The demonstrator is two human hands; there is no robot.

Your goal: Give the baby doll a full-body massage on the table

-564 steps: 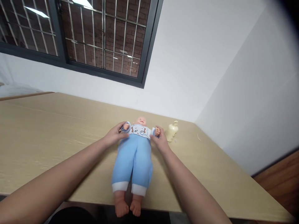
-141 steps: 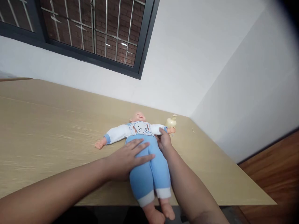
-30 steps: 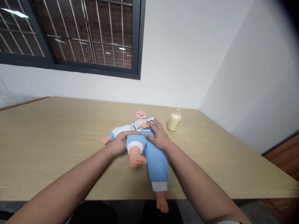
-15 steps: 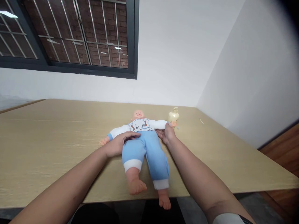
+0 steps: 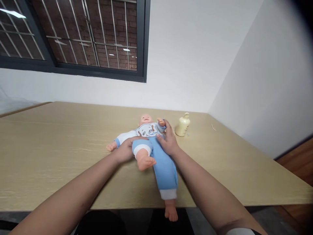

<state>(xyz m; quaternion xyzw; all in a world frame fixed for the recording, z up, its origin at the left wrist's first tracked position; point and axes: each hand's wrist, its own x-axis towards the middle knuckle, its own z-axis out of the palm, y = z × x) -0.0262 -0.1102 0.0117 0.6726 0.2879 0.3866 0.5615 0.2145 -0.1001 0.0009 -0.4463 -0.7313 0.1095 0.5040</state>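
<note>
A baby doll (image 5: 163, 164) in blue trousers and a white top with an elephant face lies on its back, head toward the wall. My left hand (image 5: 126, 149) grips its hip and thigh on the left side, thumb across the waist. That leg is bent up, its foot raised off the table. The other leg lies straight, its foot past the table's front edge. My right hand (image 5: 169, 138) is curled round the doll's arm on the right, thumb at the chest; the small arm is folded in. Some of my fingers are hidden behind the doll.
A cream pump bottle (image 5: 183, 125) stands just right of the doll's arm. The wide wooden table (image 5: 61, 147) meets the white wall (image 5: 183, 65) at the back, below a barred window (image 5: 93, 36). A thin white strip (image 5: 213, 127) lies further right.
The doll's left-side leg has been bent up toward its belly. My right hand has folded the doll's outstretched arm inward, away from the bottle.
</note>
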